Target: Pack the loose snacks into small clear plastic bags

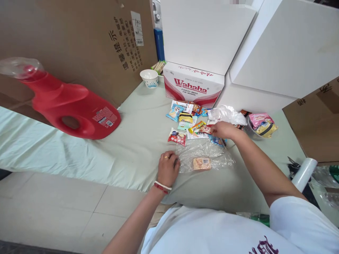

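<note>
My left hand (pixel 168 168) is closed at the left edge of a clear plastic bag (pixel 185 151) lying flat on the cloth. An orange-beige wrapped snack (pixel 201 163) with a barcode label rests on the bag. Farther in, my right hand (pixel 224 130) reaches into a pile of small snacks, its fingers pinched at a red-and-white snack packet (pixel 205 129). Around it are a yellow stick packet (pixel 197 127), a blue packet (pixel 217 140), a yellow-and-black packet (pixel 185 117) and a light blue packet (pixel 174 111). A red packet (pixel 177 137) lies nearer my left hand.
Behind the pile stands a Wahaha carton (pixel 193 84) against white boxes (pixel 206 35). A clear bowl (pixel 253 131) of snacks and a crumpled clear bag (pixel 227 114) are at right. A red detergent jug (pixel 76 106) and paper cup (pixel 149 78) stand left.
</note>
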`<state>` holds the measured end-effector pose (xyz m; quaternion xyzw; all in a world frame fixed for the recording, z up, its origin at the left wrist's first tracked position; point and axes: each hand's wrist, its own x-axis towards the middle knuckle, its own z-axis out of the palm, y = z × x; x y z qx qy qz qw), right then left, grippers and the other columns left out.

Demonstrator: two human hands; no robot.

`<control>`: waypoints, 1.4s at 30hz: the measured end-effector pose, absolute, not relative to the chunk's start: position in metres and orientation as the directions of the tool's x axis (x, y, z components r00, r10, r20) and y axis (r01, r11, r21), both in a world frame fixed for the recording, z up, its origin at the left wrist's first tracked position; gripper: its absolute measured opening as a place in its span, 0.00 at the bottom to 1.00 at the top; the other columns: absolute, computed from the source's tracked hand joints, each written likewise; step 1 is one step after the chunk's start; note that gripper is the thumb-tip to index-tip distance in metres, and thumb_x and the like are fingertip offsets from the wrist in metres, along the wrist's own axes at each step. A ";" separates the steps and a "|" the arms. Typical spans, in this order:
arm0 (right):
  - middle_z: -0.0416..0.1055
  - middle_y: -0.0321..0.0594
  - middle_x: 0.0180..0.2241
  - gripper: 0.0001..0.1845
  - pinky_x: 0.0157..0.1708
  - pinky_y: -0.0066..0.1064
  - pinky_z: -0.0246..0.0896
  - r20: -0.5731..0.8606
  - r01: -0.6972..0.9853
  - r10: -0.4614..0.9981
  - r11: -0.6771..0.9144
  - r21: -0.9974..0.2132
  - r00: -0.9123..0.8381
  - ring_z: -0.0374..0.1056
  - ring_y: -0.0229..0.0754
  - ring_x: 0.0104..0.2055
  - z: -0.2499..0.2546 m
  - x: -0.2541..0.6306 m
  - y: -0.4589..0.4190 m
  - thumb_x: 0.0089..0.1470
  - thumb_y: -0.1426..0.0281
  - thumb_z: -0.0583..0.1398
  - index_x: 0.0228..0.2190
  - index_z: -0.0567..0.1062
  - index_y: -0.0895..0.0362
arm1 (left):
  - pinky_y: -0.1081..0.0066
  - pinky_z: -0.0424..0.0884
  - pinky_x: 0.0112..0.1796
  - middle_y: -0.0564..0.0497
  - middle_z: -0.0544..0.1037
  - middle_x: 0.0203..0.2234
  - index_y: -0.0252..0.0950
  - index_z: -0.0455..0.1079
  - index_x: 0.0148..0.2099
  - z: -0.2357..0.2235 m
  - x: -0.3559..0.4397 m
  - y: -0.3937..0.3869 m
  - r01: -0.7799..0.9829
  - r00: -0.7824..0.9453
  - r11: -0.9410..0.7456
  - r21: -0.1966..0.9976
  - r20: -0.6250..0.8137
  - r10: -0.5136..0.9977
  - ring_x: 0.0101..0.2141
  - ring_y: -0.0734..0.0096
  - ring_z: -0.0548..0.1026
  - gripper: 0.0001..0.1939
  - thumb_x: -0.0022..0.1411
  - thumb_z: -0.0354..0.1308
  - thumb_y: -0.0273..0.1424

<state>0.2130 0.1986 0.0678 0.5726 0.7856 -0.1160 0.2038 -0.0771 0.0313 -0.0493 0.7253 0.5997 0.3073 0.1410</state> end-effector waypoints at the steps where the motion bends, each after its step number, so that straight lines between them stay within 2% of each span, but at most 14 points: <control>1: 0.80 0.43 0.43 0.16 0.36 0.30 0.60 -0.494 0.941 0.830 0.333 0.067 -0.258 0.74 0.48 0.42 0.065 0.216 0.192 0.51 0.71 0.61 0.42 0.82 0.50 | 0.54 0.72 0.49 0.42 0.73 0.44 0.37 0.74 0.39 -0.049 -0.077 0.031 0.777 0.085 -0.238 0.582 0.278 0.957 0.46 0.55 0.70 0.05 0.64 0.56 0.27; 4: 0.76 0.45 0.51 0.29 0.37 0.31 0.62 -0.423 0.955 0.883 0.275 0.112 -0.205 0.73 0.51 0.46 0.053 0.229 0.175 0.46 0.74 0.63 0.52 0.78 0.50 | 0.53 0.72 0.49 0.41 0.73 0.46 0.37 0.74 0.44 -0.046 -0.077 0.029 0.780 0.057 -0.246 0.575 0.326 0.944 0.47 0.54 0.70 0.09 0.63 0.55 0.25; 8: 0.66 0.49 0.62 0.38 0.38 0.33 0.65 -0.301 0.961 0.926 0.264 0.083 -0.228 0.73 0.52 0.49 0.041 0.243 0.171 0.50 0.71 0.62 0.64 0.67 0.50 | 0.51 0.66 0.54 0.41 0.74 0.52 0.39 0.74 0.50 -0.041 -0.072 0.022 0.771 0.163 -0.399 0.496 0.451 0.877 0.55 0.53 0.68 0.16 0.64 0.52 0.22; 11: 0.67 0.48 0.61 0.34 0.40 0.33 0.65 -0.329 0.939 0.898 0.333 0.080 -0.290 0.73 0.51 0.48 0.038 0.245 0.176 0.54 0.70 0.61 0.63 0.69 0.49 | 0.53 0.63 0.54 0.44 0.77 0.52 0.41 0.70 0.58 -0.039 -0.062 0.021 0.733 0.311 -0.482 0.480 0.393 0.865 0.55 0.55 0.70 0.19 0.68 0.51 0.26; 14: 0.71 0.44 0.57 0.23 0.40 0.32 0.64 -0.303 0.919 0.888 0.385 0.082 -0.346 0.73 0.49 0.48 0.040 0.244 0.178 0.61 0.70 0.56 0.56 0.76 0.50 | 0.52 0.63 0.52 0.41 0.77 0.54 0.39 0.64 0.66 -0.037 -0.052 0.025 0.783 0.314 -0.411 0.467 0.274 0.909 0.54 0.52 0.70 0.24 0.68 0.54 0.30; 16: 0.72 0.45 0.56 0.21 0.38 0.32 0.63 -0.250 0.923 0.907 0.372 0.098 -0.339 0.73 0.48 0.46 0.041 0.245 0.174 0.65 0.69 0.52 0.54 0.77 0.50 | 0.52 0.63 0.49 0.41 0.79 0.50 0.38 0.67 0.62 -0.036 -0.050 0.029 0.812 0.292 -0.368 0.452 0.231 0.928 0.52 0.50 0.70 0.22 0.67 0.55 0.30; 19: 0.74 0.46 0.53 0.21 0.37 0.33 0.63 -0.137 0.954 0.954 0.282 0.102 -0.267 0.73 0.49 0.44 0.046 0.252 0.166 0.67 0.70 0.49 0.53 0.77 0.51 | 0.52 0.62 0.47 0.43 0.80 0.39 0.39 0.76 0.47 -0.034 -0.051 0.032 0.818 0.309 -0.365 0.445 0.197 0.931 0.48 0.51 0.71 0.11 0.66 0.55 0.29; 22: 0.75 0.48 0.51 0.22 0.40 0.35 0.63 0.059 0.985 0.984 0.172 -0.023 -0.170 0.72 0.51 0.46 0.057 0.263 0.160 0.67 0.68 0.48 0.52 0.77 0.54 | 0.52 0.61 0.47 0.45 0.79 0.33 0.40 0.77 0.39 -0.031 -0.055 0.030 0.802 0.300 -0.377 0.464 0.233 0.925 0.45 0.54 0.72 0.09 0.68 0.55 0.30; 24: 0.76 0.48 0.49 0.21 0.43 0.36 0.64 0.195 0.970 0.975 0.147 -0.195 -0.108 0.72 0.51 0.47 0.069 0.267 0.156 0.66 0.66 0.49 0.51 0.77 0.57 | 0.53 0.61 0.48 0.46 0.80 0.36 0.41 0.78 0.41 -0.028 -0.059 0.025 0.791 0.270 -0.393 0.470 0.309 0.912 0.47 0.55 0.72 0.10 0.69 0.54 0.31; 26: 0.78 0.46 0.44 0.21 0.44 0.35 0.65 0.234 0.895 0.968 0.177 -0.410 -0.085 0.72 0.48 0.44 0.082 0.265 0.153 0.65 0.64 0.51 0.49 0.78 0.58 | 0.53 0.61 0.50 0.46 0.81 0.40 0.44 0.78 0.43 -0.024 -0.064 0.018 0.778 0.264 -0.435 0.453 0.392 0.881 0.50 0.56 0.72 0.09 0.69 0.55 0.32; 29: 0.79 0.40 0.38 0.20 0.41 0.32 0.66 0.121 0.699 0.966 0.249 -0.670 -0.228 0.73 0.43 0.38 0.098 0.248 0.148 0.61 0.59 0.56 0.46 0.80 0.57 | 0.55 0.62 0.50 0.48 0.81 0.42 0.47 0.77 0.47 -0.015 -0.070 0.002 0.732 0.350 -0.562 0.384 0.496 0.794 0.51 0.58 0.73 0.10 0.67 0.57 0.29; 31: 0.79 0.38 0.38 0.19 0.41 0.32 0.67 0.033 0.620 0.921 0.288 -0.730 -0.388 0.73 0.43 0.38 0.103 0.231 0.145 0.59 0.59 0.58 0.43 0.81 0.57 | 0.56 0.63 0.52 0.50 0.82 0.40 0.48 0.76 0.50 -0.011 -0.072 -0.012 0.670 0.430 -0.665 0.330 0.557 0.710 0.50 0.61 0.75 0.14 0.67 0.57 0.27; 36: 0.81 0.37 0.39 0.16 0.43 0.30 0.65 -0.164 0.654 0.770 0.384 -0.652 -0.616 0.74 0.41 0.40 0.091 0.191 0.133 0.60 0.67 0.57 0.43 0.82 0.56 | 0.59 0.63 0.57 0.52 0.83 0.39 0.50 0.73 0.55 -0.010 -0.069 -0.039 0.538 0.556 -0.777 0.328 0.554 0.619 0.48 0.68 0.78 0.20 0.67 0.54 0.23; 42: 0.82 0.36 0.38 0.15 0.40 0.28 0.64 -0.376 0.723 0.646 0.425 -0.544 -0.664 0.75 0.40 0.38 0.057 0.179 0.113 0.60 0.74 0.57 0.42 0.83 0.53 | 0.57 0.65 0.53 0.51 0.82 0.35 0.47 0.74 0.53 -0.012 -0.070 -0.036 0.541 0.512 -0.765 0.349 0.585 0.629 0.45 0.65 0.77 0.17 0.67 0.54 0.24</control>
